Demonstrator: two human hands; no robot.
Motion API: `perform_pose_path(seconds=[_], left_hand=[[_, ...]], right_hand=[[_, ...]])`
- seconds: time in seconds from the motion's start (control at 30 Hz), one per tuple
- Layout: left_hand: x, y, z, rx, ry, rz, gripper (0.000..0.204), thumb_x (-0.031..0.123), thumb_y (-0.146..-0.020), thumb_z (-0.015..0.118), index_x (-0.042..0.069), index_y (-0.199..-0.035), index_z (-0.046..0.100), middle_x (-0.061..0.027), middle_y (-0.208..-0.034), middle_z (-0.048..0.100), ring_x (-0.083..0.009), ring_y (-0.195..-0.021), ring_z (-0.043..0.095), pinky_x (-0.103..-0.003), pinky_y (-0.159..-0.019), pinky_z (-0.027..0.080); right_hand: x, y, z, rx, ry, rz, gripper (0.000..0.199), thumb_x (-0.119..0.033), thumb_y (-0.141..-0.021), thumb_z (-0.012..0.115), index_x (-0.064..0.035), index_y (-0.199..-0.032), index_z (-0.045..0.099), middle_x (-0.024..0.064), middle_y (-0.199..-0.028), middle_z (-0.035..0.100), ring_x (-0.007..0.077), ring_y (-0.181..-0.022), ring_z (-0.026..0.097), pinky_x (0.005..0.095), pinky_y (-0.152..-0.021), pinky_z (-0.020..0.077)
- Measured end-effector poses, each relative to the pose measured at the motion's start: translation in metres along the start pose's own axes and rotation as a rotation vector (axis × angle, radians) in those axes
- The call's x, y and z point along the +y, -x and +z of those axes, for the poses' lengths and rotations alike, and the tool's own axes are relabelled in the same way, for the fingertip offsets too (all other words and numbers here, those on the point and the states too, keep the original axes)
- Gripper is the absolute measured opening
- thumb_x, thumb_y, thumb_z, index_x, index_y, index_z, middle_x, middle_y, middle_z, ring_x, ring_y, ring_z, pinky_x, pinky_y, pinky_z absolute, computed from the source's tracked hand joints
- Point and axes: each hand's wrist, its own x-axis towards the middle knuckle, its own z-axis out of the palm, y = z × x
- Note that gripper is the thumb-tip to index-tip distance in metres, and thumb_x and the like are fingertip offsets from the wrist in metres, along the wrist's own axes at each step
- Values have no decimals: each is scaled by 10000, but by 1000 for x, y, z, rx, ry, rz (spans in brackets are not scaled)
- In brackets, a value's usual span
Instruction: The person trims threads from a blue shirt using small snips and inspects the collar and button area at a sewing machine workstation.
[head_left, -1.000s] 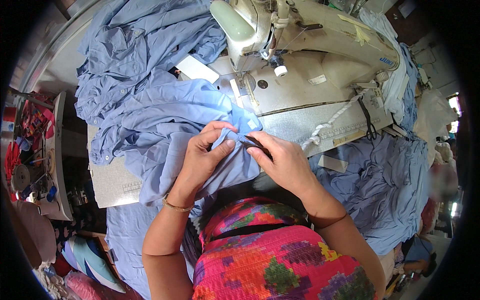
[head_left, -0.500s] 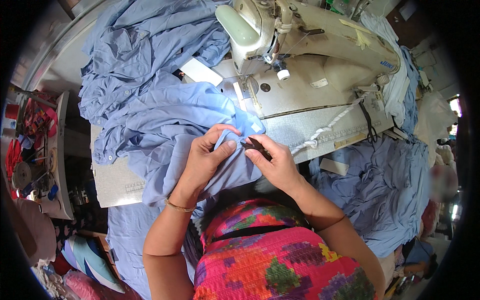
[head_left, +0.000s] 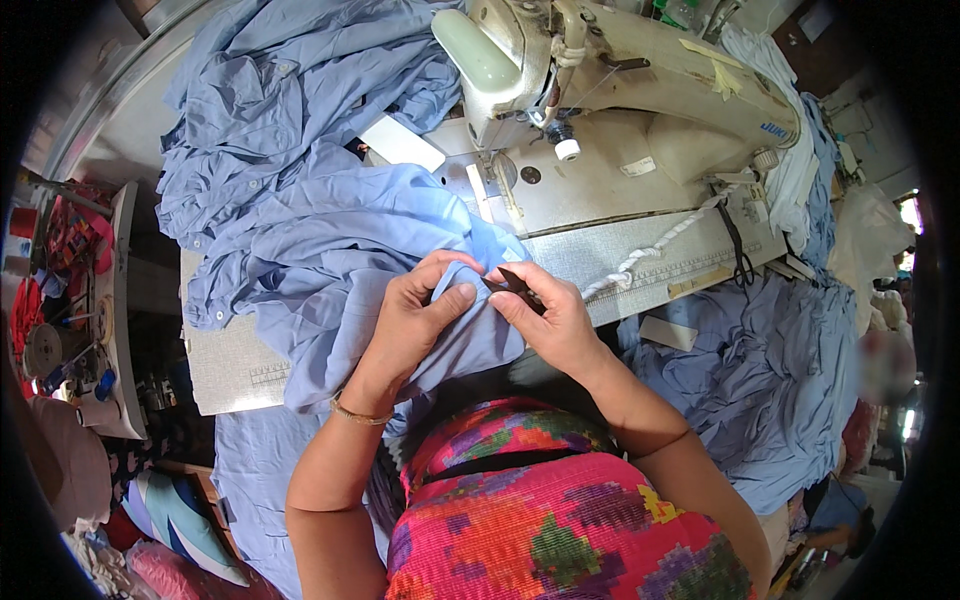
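A fold of blue cloth (head_left: 440, 330) is pinched by the left hand (head_left: 420, 320), thumb pressed against the curled fingers, so the fingers are clamped together on the fabric. A small dark tool (head_left: 515, 285), perhaps a thread snip, is gripped by the right hand (head_left: 555, 325); its fingers are closed around it, and the tip lies just beyond the left fingertips, touching or nearly touching the cloth edge. What the tool exactly is cannot be told.

The cloth is held just in front of both sets of fingers and spreads away from them over the table (head_left: 230, 370), its bulk heaped beyond and to the left of the left fingers. The sewing machine (head_left: 620, 90) stands beyond the right fingers, with a white cord (head_left: 650, 245) lying between.

The cloth is judged light, soft and limp: it will sag and slide unless gathered, so it is best taken near the edge being worked, pinched in a fold close to the tool. It is unlikely to be fragile.
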Motion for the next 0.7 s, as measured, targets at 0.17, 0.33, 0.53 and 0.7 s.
perform_pose_path(seconds=[0.17,0.33,0.53,0.7], left_hand=[[1,1,2,27,64,-30,104,13,-823,576,-15,-897,644,-9,-1017,553,-83,-935,476,-221,-831,368],[0,2,-1,9,59,-35,120,33,-839,562,-15,-914,643,-11,-1048,555,-80,-948,480,-220,-849,366],[2,1,1,-24,-17,23,158,52,-859,542,-21,-967,631,-8,-1120,547,-76,-985,486,-214,-884,354],[-1,2,0,-32,-100,89,194,65,-866,542,-16,-1029,611,-24,-1157,525,-105,-1011,483,-220,-901,344]], right_hand=[[0,-2,-4,37,36,-34,236,-134,-842,601,-23,-1044,551,127,-893,644,229,-803,642,302,-686,486],[9,-15,-25,103,780,-133,243,-150,-847,548,-92,-1081,574,85,-955,596,280,-783,589,372,-696,449],[37,-30,-61,274,1179,-140,277,-167,-841,533,-104,-1106,579,82,-1019,562,278,-870,531,400,-813,375],[25,-27,-50,64,518,-210,408,-170,-793,615,-67,-1178,529,100,-1145,529,256,-1052,489,372,-932,341]])
